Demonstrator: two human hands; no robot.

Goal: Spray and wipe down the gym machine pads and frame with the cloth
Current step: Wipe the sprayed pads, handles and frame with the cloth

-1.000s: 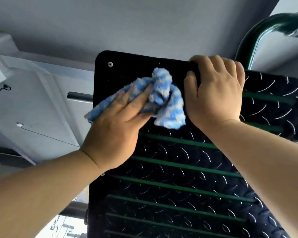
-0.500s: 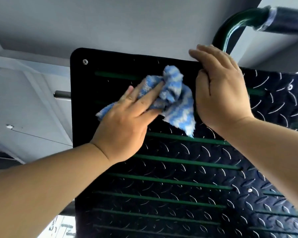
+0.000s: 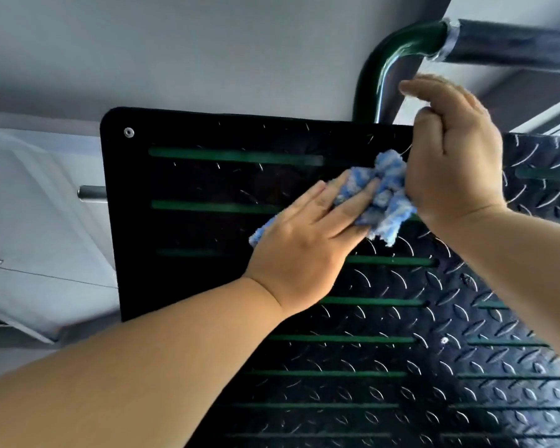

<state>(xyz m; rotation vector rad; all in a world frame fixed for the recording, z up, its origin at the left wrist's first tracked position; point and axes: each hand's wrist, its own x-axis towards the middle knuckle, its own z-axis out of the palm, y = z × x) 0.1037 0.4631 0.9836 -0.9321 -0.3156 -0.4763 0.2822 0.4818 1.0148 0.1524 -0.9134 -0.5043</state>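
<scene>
A black diamond-pattern plate (image 3: 188,279) with green slots fills the middle and right of the head view. My left hand (image 3: 301,250) presses a crumpled blue-and-white cloth (image 3: 385,195) flat against the plate's upper part, fingers straight over it. My right hand (image 3: 450,163) hovers at the plate's top edge just right of the cloth, fingers loosely bent and holding nothing. Part of the cloth is hidden behind the right hand.
A curved green frame tube (image 3: 379,69) rises behind the plate's top edge and joins a black padded bar (image 3: 514,43) at the upper right. A short metal pin (image 3: 91,192) sticks out left of the plate. Grey wall lies behind.
My left hand has slid the cloth to the right along the plate's upper part. My right hand has let go of the top edge and lifted up toward the green tube.
</scene>
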